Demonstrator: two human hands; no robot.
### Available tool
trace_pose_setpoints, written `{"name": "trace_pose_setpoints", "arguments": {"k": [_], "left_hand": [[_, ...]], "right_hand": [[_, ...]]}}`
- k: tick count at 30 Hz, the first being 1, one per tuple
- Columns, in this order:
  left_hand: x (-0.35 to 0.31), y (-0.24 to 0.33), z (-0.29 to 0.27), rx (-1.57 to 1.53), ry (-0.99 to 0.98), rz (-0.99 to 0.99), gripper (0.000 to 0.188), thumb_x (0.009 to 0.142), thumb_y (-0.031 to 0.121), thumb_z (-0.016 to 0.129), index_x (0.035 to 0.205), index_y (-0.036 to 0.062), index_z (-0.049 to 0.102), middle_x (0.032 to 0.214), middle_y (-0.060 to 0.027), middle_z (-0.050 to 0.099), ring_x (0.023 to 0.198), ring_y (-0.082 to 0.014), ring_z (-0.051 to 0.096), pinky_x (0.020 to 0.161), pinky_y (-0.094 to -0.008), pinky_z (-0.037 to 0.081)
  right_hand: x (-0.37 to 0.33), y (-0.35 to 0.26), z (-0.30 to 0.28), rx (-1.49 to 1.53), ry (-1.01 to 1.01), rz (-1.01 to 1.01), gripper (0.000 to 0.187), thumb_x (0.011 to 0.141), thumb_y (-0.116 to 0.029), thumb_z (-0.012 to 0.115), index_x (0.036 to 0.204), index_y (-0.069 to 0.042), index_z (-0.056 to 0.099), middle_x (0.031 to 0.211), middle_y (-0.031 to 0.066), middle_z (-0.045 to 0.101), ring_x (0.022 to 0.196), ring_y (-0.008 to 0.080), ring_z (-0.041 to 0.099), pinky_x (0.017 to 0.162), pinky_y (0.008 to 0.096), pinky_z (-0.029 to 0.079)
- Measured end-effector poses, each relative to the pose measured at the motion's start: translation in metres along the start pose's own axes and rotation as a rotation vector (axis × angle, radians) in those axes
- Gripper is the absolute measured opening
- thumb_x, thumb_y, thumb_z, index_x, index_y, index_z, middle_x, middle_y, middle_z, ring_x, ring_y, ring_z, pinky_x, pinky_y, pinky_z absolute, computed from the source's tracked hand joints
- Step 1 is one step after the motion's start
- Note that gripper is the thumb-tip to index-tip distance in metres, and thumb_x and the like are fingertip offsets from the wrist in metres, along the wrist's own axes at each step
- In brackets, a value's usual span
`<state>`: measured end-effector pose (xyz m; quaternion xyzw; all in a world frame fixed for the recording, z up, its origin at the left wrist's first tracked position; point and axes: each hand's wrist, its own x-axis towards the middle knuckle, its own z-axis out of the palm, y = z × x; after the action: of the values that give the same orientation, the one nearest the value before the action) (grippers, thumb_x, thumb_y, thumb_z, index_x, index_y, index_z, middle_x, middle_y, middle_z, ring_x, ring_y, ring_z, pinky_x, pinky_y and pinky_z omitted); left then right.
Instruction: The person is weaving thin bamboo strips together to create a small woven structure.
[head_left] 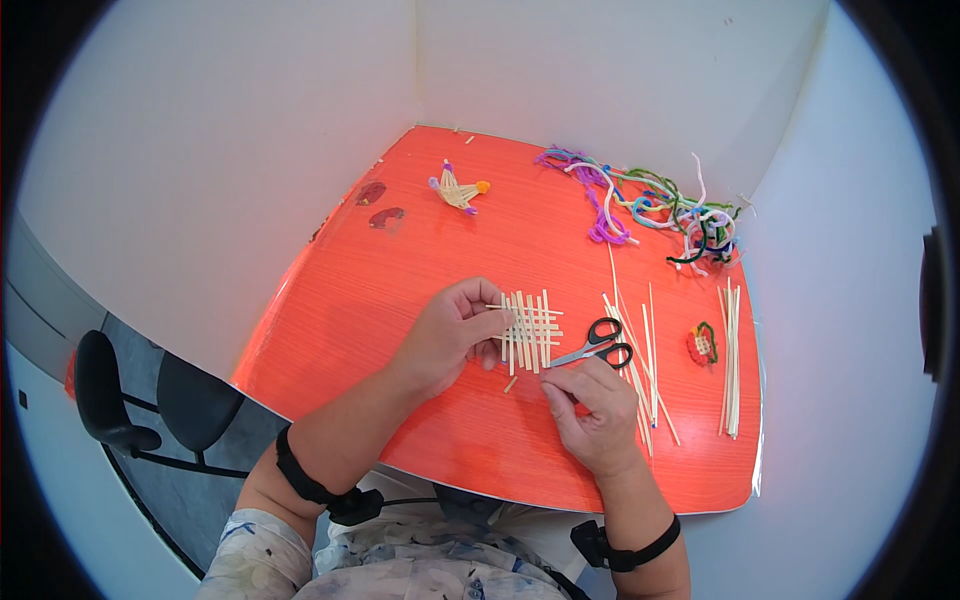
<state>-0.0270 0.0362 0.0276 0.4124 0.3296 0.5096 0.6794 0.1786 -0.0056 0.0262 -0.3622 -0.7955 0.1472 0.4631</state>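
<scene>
**Woven strip mat held on orange worktop**

Left hand (452, 335) pinches the left edge of a small woven mat (530, 330) of pale flat strips; its fingers (490, 300) curl over one crosswise strip. Right hand (592, 410) rests at the mat's lower right corner, fingertips touching the strip ends. Black-handled scissors (598, 345) lie just right of the mat. Loose strips (732, 360) lie further right on the worktop (400, 300). Tangled coloured pipe cleaners (650, 205) sit at the far edge.
</scene>
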Motion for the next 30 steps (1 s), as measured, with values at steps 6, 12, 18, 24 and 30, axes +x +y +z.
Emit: {"name": "trace_pose_setpoints", "arguments": {"k": [6, 12, 18, 24, 30], "left_hand": [[0.000, 0.000, 0.002, -0.060, -0.042, -0.031, 0.010, 0.089, 0.008, 0.062, 0.092, 0.0048, 0.054, 0.078, -0.0051, 0.064, 0.056, -0.0080, 0.058, 0.046, -0.0195, 0.045], [-0.001, 0.001, -0.001, -0.073, -0.111, -0.081, 0.010, 0.089, 0.007, 0.061, 0.093, 0.0051, 0.052, 0.078, -0.0058, 0.064, 0.056, -0.0087, 0.060, 0.043, -0.0175, 0.046], [-0.005, 0.005, 0.001, 0.057, -0.153, -0.148, 0.013, 0.088, 0.008, 0.063, 0.095, 0.0054, 0.053, 0.077, -0.0046, 0.063, 0.055, -0.0081, 0.058, 0.044, -0.0180, 0.042], [-0.006, 0.004, 0.002, 0.178, -0.180, -0.151, 0.012, 0.088, 0.009, 0.063, 0.095, 0.0050, 0.054, 0.078, -0.0037, 0.063, 0.059, -0.0071, 0.057, 0.047, -0.0197, 0.042], [-0.004, 0.003, 0.001, 0.161, -0.199, -0.125, 0.011, 0.089, 0.009, 0.062, 0.096, 0.0059, 0.054, 0.080, -0.0025, 0.063, 0.062, -0.0064, 0.056, 0.051, -0.0201, 0.042]], "right_hand": [[0.000, 0.000, 0.000, -0.001, 0.014, 0.021, 0.015, 0.071, 0.003, 0.072, 0.085, -0.002, 0.066, 0.074, 0.0104, 0.062, 0.064, 0.0246, 0.060, 0.057, 0.0331, 0.048], [0.000, -0.001, 0.001, 0.031, 0.029, 0.056, 0.015, 0.072, 0.004, 0.072, 0.084, -0.001, 0.065, 0.072, 0.0101, 0.060, 0.062, 0.0248, 0.059, 0.055, 0.0325, 0.047], [0.000, 0.002, 0.000, -0.010, 0.025, 0.081, 0.014, 0.073, 0.005, 0.069, 0.085, 0.000, 0.062, 0.076, 0.0118, 0.059, 0.068, 0.0264, 0.059, 0.059, 0.0336, 0.047], [-0.002, 0.008, -0.001, 0.044, -0.052, 0.095, 0.014, 0.074, 0.005, 0.068, 0.087, 0.002, 0.062, 0.080, 0.0135, 0.060, 0.073, 0.0285, 0.059, 0.064, 0.0354, 0.048], [-0.002, 0.006, -0.002, 0.103, -0.101, 0.133, 0.012, 0.075, 0.003, 0.068, 0.086, 0.002, 0.065, 0.082, 0.0144, 0.060, 0.075, 0.0287, 0.060, 0.065, 0.0355, 0.048]]}}
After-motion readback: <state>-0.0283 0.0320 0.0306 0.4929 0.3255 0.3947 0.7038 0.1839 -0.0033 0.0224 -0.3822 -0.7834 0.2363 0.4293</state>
